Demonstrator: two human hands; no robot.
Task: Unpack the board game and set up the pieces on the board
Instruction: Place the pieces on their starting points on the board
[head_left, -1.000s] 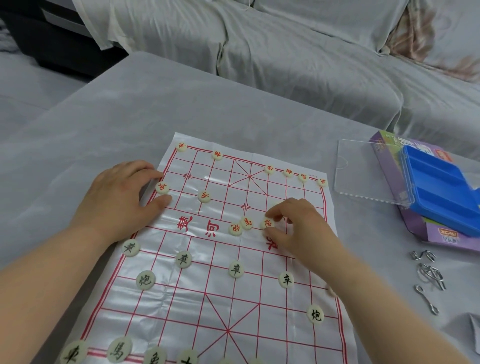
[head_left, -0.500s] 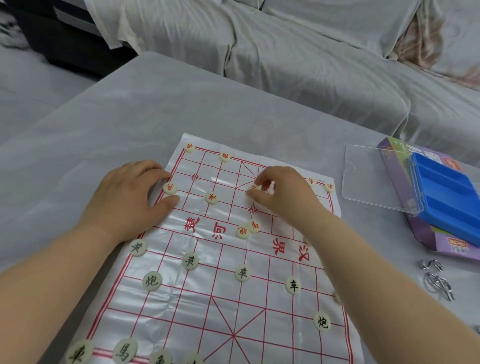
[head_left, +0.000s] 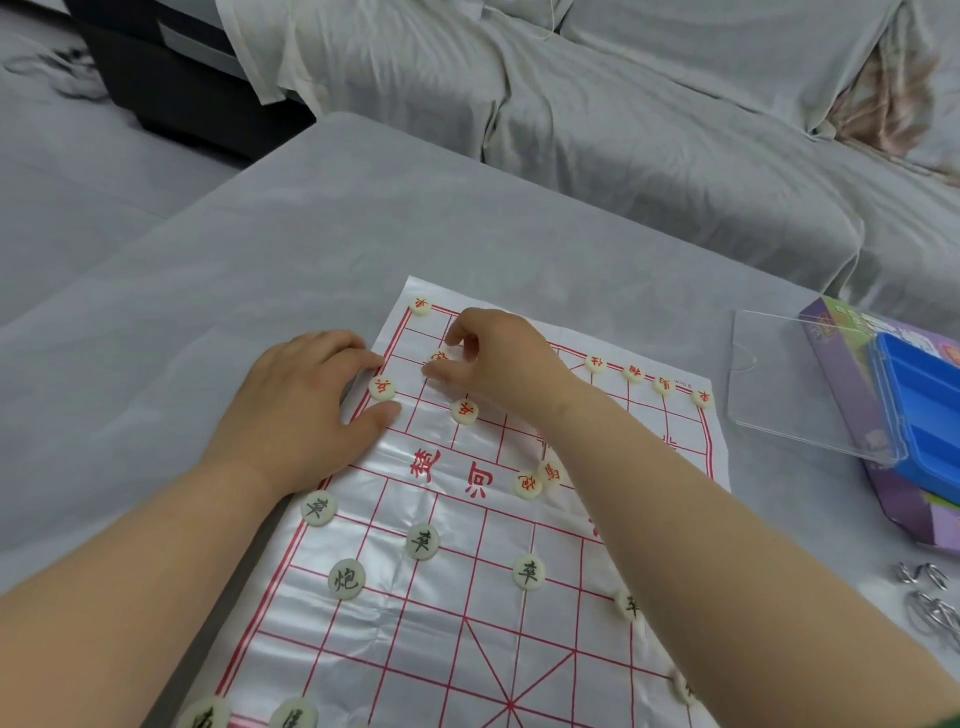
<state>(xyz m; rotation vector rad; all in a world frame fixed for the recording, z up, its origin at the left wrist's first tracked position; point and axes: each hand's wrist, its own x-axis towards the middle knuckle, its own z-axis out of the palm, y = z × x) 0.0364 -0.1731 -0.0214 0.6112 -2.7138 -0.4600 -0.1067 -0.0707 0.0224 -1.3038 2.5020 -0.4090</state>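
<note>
Since a second ago my right hand (head_left: 504, 358) has crossed from the middle of the board (head_left: 467, 649) to near its far left corner, thumb and forefinger pinching a red piece (head_left: 439, 357) down at the sheet, while my left hand (head_left: 301, 410) lies spread flat on the board's left edge beside another red piece (head_left: 382, 388). My right forearm hangs low over two loose red pieces (head_left: 529, 484) by the river line, so I judge a careless pull back could sweep them aside, or ruck the thin, creased sheet and slide the placed pieces off their points.
</note>
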